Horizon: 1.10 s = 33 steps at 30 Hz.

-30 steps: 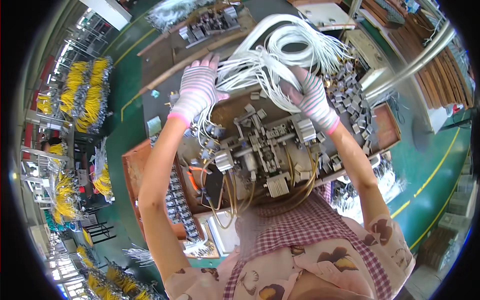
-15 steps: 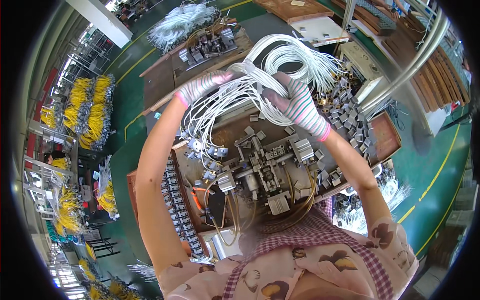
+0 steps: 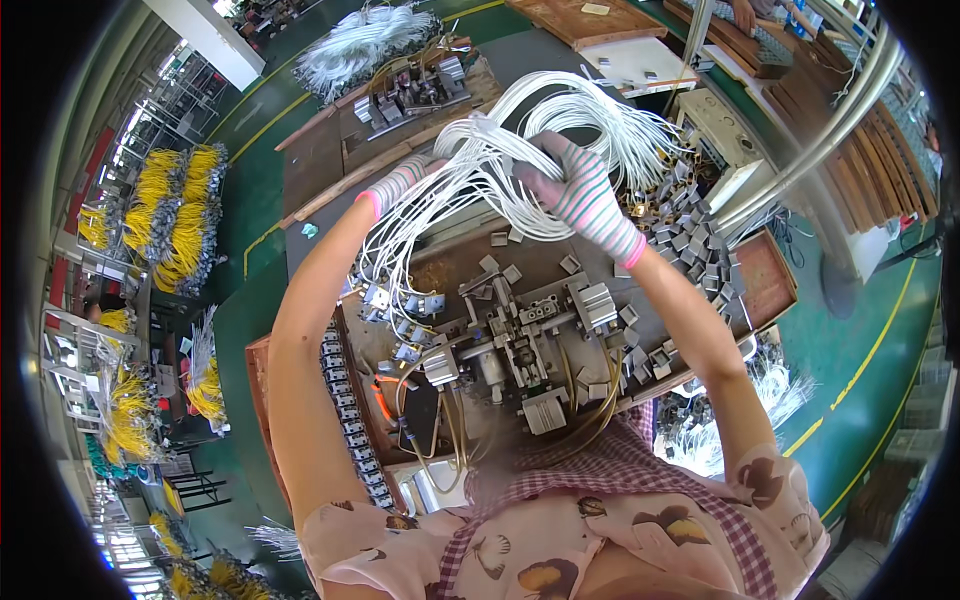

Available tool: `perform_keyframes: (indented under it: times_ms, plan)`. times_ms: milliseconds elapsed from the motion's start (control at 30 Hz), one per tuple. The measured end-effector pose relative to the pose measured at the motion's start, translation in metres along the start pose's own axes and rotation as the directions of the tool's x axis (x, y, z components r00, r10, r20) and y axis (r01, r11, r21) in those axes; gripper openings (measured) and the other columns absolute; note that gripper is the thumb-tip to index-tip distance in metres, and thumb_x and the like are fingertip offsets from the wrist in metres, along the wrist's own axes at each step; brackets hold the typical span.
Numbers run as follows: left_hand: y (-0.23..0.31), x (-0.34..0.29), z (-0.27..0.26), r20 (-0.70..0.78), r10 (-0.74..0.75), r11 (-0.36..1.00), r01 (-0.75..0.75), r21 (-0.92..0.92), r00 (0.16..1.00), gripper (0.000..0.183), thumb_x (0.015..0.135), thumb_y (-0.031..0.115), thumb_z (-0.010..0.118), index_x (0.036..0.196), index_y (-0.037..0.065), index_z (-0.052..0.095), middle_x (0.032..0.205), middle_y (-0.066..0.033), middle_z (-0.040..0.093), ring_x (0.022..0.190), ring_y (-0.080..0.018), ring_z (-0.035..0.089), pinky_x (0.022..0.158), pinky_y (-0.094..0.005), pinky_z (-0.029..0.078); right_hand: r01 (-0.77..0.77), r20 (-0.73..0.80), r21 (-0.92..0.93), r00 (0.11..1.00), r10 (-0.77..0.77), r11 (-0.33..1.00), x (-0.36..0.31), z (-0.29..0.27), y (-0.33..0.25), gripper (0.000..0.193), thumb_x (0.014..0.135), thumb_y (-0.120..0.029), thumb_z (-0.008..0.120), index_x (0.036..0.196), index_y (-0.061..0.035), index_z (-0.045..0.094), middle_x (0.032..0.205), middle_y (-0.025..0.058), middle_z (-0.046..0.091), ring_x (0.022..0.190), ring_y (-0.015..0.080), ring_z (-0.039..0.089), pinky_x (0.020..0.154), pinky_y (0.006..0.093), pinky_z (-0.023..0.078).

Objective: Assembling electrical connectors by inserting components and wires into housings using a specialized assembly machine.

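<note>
A looped bundle of white cables [image 3: 500, 150] is lifted above the back of the workbench. My right hand [image 3: 585, 195], in a striped glove with grey fingertips, is closed round the bundle's right side. My left hand [image 3: 405, 182], gloved alike, lies against the left side of the cables, its fingers hidden behind the strands. Loose cable ends hang down to small metal connectors [image 3: 415, 330] on the bench's left. Behind my right hand lies another coil of white cables [image 3: 625, 130]. Below both hands sits a metal clamping fixture [image 3: 520, 335].
Many small metal shells [image 3: 695, 245] are heaped on the right of the bench. Along the left runs a row of metal connectors [image 3: 345, 400], beside orange-handled pliers [image 3: 383, 400]. A beige control box [image 3: 718, 140] and a curved metal pipe [image 3: 810, 150] stand at right.
My left hand has slid slightly left and down, its fingers passing behind the cables. My right hand has shifted a little left with the bundle. The view has moved slightly.
</note>
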<state>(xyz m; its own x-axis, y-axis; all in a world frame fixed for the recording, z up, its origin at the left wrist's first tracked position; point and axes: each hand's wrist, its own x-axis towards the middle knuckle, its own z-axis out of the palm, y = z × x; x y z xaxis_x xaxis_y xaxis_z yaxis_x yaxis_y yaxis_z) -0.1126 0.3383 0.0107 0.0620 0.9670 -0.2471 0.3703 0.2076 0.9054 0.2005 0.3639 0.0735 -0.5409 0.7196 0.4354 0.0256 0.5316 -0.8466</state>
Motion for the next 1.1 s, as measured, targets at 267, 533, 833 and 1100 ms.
perform_keyframes:
  times_ms: [267, 533, 833, 1100]
  plan:
    - [-0.022, -0.03, -0.054, 0.339, -0.325, -0.321, 0.234, -0.918, 0.883, 0.032, 0.101, 0.013, 0.045, 0.127, -0.001, 0.056, 0.115, -0.0095, 0.066, 0.101, -0.0176, 0.063, 0.092, -0.0294, 0.051, 0.289, 0.072, -0.307, 0.957, -0.281, 0.907, 0.071, 0.025, -0.02, 0.041, 0.084, -0.04, 0.069, 0.11, -0.008, 0.064, 0.084, 0.0192, 0.068, 0.078, 0.0329, 0.068, 0.07, 0.0394, 0.052]
    - [-0.072, -0.001, -0.085, -0.418, -0.244, 0.965, 0.262, -0.015, 0.875, 0.02, 0.093, 0.015, 0.059, 0.107, 0.004, 0.069, 0.093, -0.0031, 0.07, 0.077, -0.0126, 0.061, 0.072, -0.0266, 0.052, 0.275, 0.12, -0.316, 0.961, -0.249, 0.908, 0.079, 0.04, -0.023, 0.041, 0.086, -0.042, 0.067, 0.109, -0.0073, 0.064, 0.083, 0.0194, 0.068, 0.077, 0.0351, 0.067, 0.071, 0.0402, 0.052]
    - [0.026, -0.116, -0.094, -0.507, 0.141, 0.959, 0.01, 0.284, 0.851, 0.029, 0.093, 0.026, 0.065, 0.104, -0.001, 0.069, 0.086, -0.0018, 0.069, 0.074, -0.0062, 0.056, 0.071, -0.0259, 0.047, 0.415, 0.213, -0.33, 0.908, -0.362, 0.848, 0.09, 0.05, -0.045, 0.044, 0.087, -0.044, 0.061, 0.111, -0.0076, 0.063, 0.088, 0.0185, 0.068, 0.087, 0.0369, 0.066, 0.079, 0.0433, 0.052]
    - [0.024, -0.12, -0.03, -0.12, -0.016, 0.899, -0.038, -0.437, 0.993, 0.072, 0.093, 0.056, 0.052, 0.141, 0.003, 0.044, 0.131, -0.0083, 0.057, 0.117, -0.0175, 0.055, 0.108, -0.033, 0.039, 0.248, 0.21, -0.325, 0.96, -0.186, 0.913, 0.08, 0.052, -0.04, 0.064, 0.082, -0.05, 0.065, 0.12, 0.0019, 0.059, 0.102, 0.0248, 0.067, 0.098, 0.0395, 0.064, 0.087, 0.0425, 0.05]
